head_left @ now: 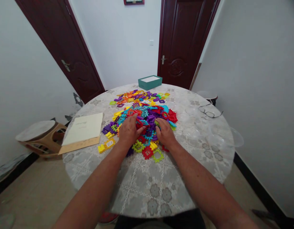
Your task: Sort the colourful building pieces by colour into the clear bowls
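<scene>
A heap of coloured plastic interlocking blocks (147,116) lies in the middle of a round table (147,190) covered with a grey patterned cloth. Both my hands rest on the near side of the heap. My left hand (129,129) is curled with its fingers closed around a red block. My right hand (164,132) lies palm down, its fingertips tucked into the purple and green blocks, so what they grip is hidden. Loose red, yellow and green blocks (150,152) lie just in front of my hands.
A teal box (150,82) stands at the table's far edge. A cream folder (83,131) lies at the left, eyeglasses (210,113) at the right beside clear plastic. A low stool (40,136) stands left of the table. Two dark doors are behind.
</scene>
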### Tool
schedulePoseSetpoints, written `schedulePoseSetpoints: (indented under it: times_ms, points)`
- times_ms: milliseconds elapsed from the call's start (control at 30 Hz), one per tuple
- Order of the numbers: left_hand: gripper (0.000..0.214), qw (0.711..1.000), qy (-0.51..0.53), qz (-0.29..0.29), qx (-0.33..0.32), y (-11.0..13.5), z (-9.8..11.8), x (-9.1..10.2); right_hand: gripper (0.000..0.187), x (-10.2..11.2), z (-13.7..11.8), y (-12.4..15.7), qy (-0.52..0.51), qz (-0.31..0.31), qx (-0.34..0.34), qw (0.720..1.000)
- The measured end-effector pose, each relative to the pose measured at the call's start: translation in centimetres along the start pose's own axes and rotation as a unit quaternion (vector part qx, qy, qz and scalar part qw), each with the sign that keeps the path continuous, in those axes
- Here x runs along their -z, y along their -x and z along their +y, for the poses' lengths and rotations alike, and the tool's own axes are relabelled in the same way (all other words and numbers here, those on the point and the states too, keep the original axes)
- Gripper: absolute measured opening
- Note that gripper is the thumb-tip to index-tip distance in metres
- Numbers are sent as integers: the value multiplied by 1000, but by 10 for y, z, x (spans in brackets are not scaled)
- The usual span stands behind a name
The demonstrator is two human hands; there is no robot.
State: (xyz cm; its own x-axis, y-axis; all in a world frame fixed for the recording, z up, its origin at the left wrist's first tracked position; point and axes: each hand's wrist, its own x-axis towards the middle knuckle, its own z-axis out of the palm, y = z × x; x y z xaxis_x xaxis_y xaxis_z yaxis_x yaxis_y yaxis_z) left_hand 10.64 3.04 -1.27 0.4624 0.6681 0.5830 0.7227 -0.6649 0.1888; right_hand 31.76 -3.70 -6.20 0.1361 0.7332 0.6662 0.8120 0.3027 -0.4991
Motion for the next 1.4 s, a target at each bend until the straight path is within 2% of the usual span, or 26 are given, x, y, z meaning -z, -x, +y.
schedulePoseSetpoints:
  times_ms: [133, 233, 300, 367, 467, 567, 667, 767, 867, 1067, 1233, 1300, 1400]
  points:
    - [73, 998, 55, 34, -7, -4, 8, -19, 42, 5, -5, 0, -3, 18, -17, 1000]
    - [76, 994, 96, 13, -42, 3, 8, -23, 44, 6, -10, 1, -14, -22, 13, 1000]
    - [73, 992, 119, 10, -52, 6, 5, -19, 44, 4, -11, 2, -10, -57, 43, 997]
    - [64, 990, 133, 38, -31, 6, 1, -12, 42, 0, -9, 3, 5, -70, 56, 996]
    - [48, 986, 138, 91, 10, 1, -7, 0, 43, -5, -1, 4, 32, -53, 41, 997]
    - [33, 984, 138, 101, 53, -4, -21, 10, 44, -4, 9, 3, 40, -34, 20, 998]
    - [27, 978, 143, 83, 124, -6, -37, 15, 43, 2, 12, 2, 40, -20, 0, 999]
    - [26, 976, 142, 53, 153, -6, -46, 17, 40, 9, 3, 0, 49, 2, 0, 999]
    - [25, 979, 139, 8, 152, -5, -48, 15, 36, 14, -17, -1, 51, 2, 29, 998]
    - [26, 978, 111, -29, 173, -4, -61, 17, 36, 13, -50, 3, 59, -77, 94, 991]
    - [32, 971, 138, -109, 160, -4, -71, 25, 52, 4, -56, 12, 99, -132, 98, 981]
    - [33, 967, 161, -130, 149, -4, -70, 26, 51, 0, -55, 15, 107, -134, 95, 981]
    - [33, 968, 178, -132, 117, -4, -65, 26, 48, -3, -49, 16, 109, -105, 80, 985]
